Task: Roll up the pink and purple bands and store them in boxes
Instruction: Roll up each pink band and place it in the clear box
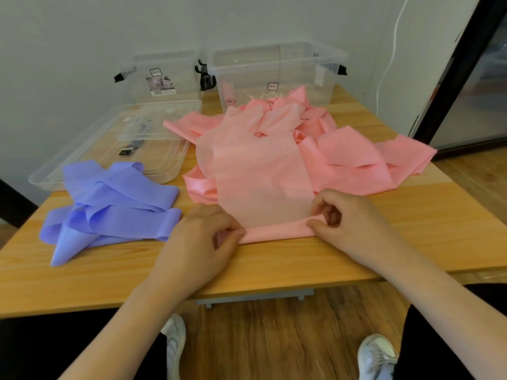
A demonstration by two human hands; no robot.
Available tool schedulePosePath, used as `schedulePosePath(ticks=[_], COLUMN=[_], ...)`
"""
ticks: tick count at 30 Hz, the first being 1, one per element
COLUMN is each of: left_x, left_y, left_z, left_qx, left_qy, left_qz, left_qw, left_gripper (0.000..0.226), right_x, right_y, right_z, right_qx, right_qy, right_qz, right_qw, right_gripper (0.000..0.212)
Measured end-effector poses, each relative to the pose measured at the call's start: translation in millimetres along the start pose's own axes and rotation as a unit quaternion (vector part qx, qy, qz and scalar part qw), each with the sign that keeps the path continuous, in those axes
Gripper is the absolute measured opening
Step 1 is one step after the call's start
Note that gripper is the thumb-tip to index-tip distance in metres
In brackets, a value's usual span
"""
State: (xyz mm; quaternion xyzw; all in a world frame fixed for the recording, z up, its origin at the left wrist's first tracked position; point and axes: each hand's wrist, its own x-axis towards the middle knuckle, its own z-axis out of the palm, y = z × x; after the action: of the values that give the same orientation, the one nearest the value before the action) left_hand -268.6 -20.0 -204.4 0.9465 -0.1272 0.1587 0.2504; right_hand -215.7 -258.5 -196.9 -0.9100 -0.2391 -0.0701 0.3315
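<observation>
Pink band (263,185) rolled end between hands; left hand (204,237) and right hand (343,218) pinching roll ends

I count: two clear boxes (164,75) (277,75), two lids (109,149), one pink roll (229,98), one purple band (115,198); pink bands (343,160) uncountable.

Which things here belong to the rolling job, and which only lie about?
Job: pink band, left hand, right hand, purple band, left box, right box.
Lying about: lids, cable, table.
</observation>
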Motion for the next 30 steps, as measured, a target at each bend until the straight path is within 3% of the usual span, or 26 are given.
schedulePosePath(ticks=[5,12,16,22,26,30], left_x=[-1,-3,-2,-3,-3,-3], left_y=[-1,3,5,4,-1,-2], left_z=[-4,-2,-2,-3,-9,-10], left_qx=[-0.032,-0.057,-0.032,0.003,-0.027,-0.045], left_qy=[-0.015,0.018,-0.018,-0.042,-0.071,-0.065], left_qz=[-0.014,-0.054,-0.017,0.027,0.052,0.053], left_qw=[0.999,0.997,0.999,0.999,0.996,0.995], left_gripper=[0.024,0.012,0.016,0.019,0.029,0.031], right_x=[0,-1,-1,-1,-3,-3], right_y=[6,-1,-6,-3,3,4], right_z=[-5,-4,-2,-1,-7,-10], right_qx=[-0.019,0.016,0.020,-0.021,-0.030,-0.019], right_qy=[-0.051,-0.059,-0.079,-0.027,-0.080,-0.080], right_qz=[-0.085,-0.040,-0.019,-0.059,-0.121,-0.109], right_qw=[0.995,0.997,0.996,0.998,0.989,0.991], right_gripper=[0.008,0.014,0.024,0.016,0.007,0.008])
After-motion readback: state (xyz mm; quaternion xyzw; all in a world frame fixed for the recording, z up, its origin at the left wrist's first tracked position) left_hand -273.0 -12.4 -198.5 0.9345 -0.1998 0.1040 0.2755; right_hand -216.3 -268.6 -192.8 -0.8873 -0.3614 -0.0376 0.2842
